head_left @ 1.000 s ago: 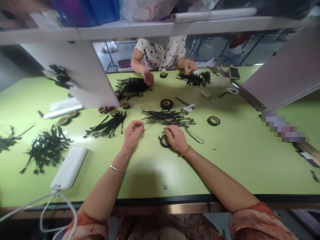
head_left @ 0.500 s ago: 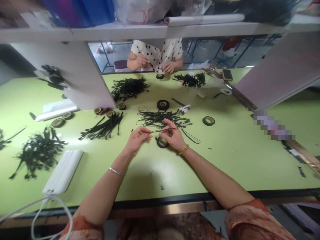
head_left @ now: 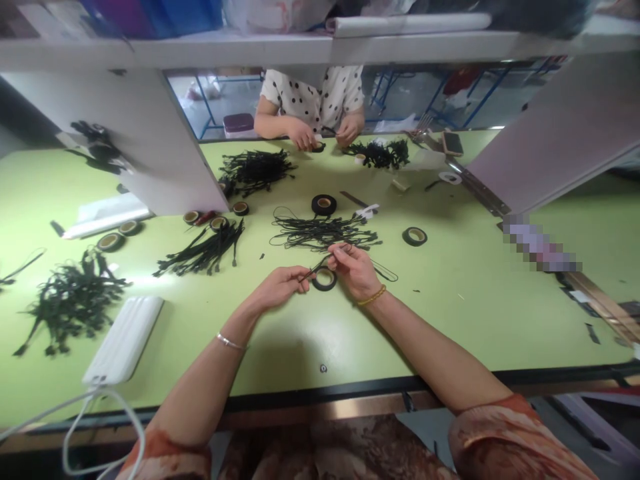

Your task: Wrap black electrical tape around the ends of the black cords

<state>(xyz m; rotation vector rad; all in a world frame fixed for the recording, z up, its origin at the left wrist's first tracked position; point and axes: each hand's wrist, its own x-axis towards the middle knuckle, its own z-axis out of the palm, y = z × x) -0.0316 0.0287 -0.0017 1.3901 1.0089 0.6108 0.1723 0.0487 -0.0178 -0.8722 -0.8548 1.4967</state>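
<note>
My left hand [head_left: 280,288] and my right hand [head_left: 354,268] meet near the middle of the green table [head_left: 450,300]. Both pinch one thin black cord [head_left: 316,268], which runs slanting between their fingertips. A small roll of black tape [head_left: 325,279] lies flat on the table just below the cord, between the two hands. Right behind the hands spreads a loose pile of black cords [head_left: 323,233].
More cord bundles lie at the left [head_left: 206,248] and far left [head_left: 70,300], with several tape rolls [head_left: 415,235] around. A white power bank [head_left: 123,340] with cable sits front left. Across the table a person in a dotted top [head_left: 313,100] handles cords. White dividers [head_left: 145,140] stand either side.
My left hand took one cord from the pile and drew it toward me; my right hand left the tape roll and pinched the cord's other end. The view shifted slightly.
</note>
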